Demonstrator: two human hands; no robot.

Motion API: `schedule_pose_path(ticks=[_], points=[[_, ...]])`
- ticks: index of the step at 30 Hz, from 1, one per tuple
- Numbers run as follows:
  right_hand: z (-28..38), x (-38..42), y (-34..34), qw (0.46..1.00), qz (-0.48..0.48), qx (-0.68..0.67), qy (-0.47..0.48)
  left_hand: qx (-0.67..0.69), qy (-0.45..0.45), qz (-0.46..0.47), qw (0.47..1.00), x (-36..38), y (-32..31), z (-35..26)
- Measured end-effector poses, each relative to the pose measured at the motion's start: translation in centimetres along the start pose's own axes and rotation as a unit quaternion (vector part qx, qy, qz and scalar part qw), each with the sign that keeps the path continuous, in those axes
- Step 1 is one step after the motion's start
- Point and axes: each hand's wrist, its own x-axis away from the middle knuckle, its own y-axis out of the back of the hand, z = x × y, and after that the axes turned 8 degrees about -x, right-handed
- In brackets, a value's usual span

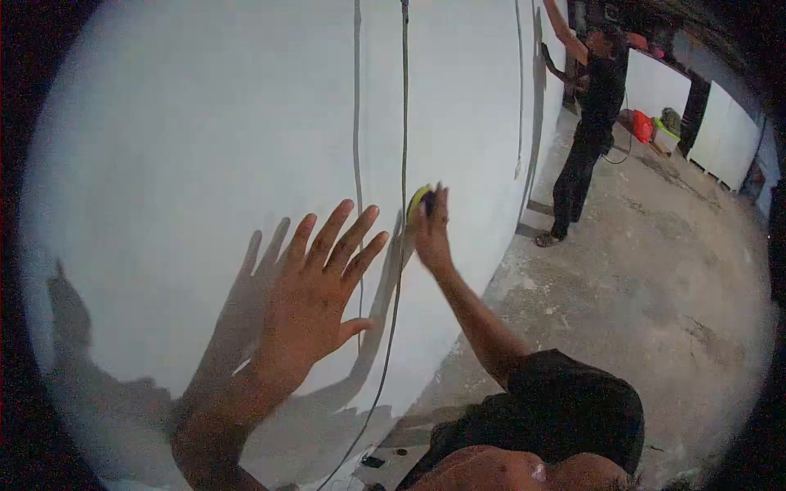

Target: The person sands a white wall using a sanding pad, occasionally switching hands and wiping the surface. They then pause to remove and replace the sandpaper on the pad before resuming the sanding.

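My left hand is raised before a large white panel, its fingers spread and nothing in it. Whether the palm touches the panel cannot be made out. To its right, my right hand has its fingers round a round yellow-green and black pad held against the panel. A dark cord hangs down the panel between my two hands, close to the pad's left side. Shadows of both hands and the cord fall on the white surface.
At the upper right a co-worker in dark clothes stands on the concrete floor, an arm raised to the panel's far end. Farther back are a red bag, a white container and other white panels.
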Motion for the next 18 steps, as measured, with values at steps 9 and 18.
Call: schedule_pose_path(ticks=[9,18], points=[[6.7,5.5,0.8,0.988,0.123,0.080,0.048,0.003,-0.009,0.010,1.000,0.0,3.8,1.4],[6.3,-0.6,1.6,0.998,0.057,0.034,-0.005,0.008,0.000,-0.010,1.000,-0.1,4.4,1.6]])
